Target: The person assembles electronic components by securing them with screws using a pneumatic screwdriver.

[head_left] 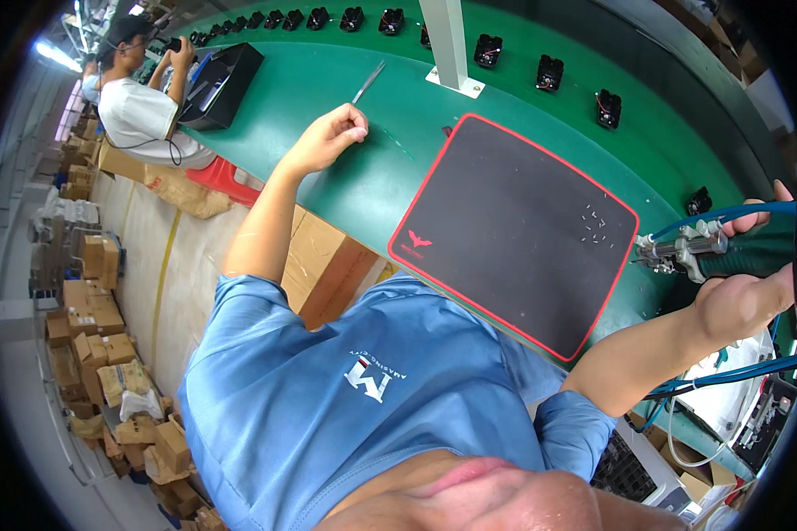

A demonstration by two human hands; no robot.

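My left hand (332, 140) rests on the green workbench with its fingers curled in and the thumb against the forefinger. Metal tweezers (368, 82) point away from its knuckles; whether the fingers hold them is hidden. At the right edge, my right hand (757, 296) wraps round the dark body of what looks like a power screwdriver (686, 250) with a metal nose and blue hoses. Its fingertips show on the far side, and the dark picture rim hides part of the hand. Between my hands lies a black mat (505, 230) with a red border, and several small screws (598, 226) are scattered on it.
Black fan-like units (549, 73) stand in a row along the far green strip. A white post (447, 44) is bolted to the bench. At the left, a co-worker (142, 106) sits by a black bin (226, 84). Cartons (328, 265) stand below the bench.
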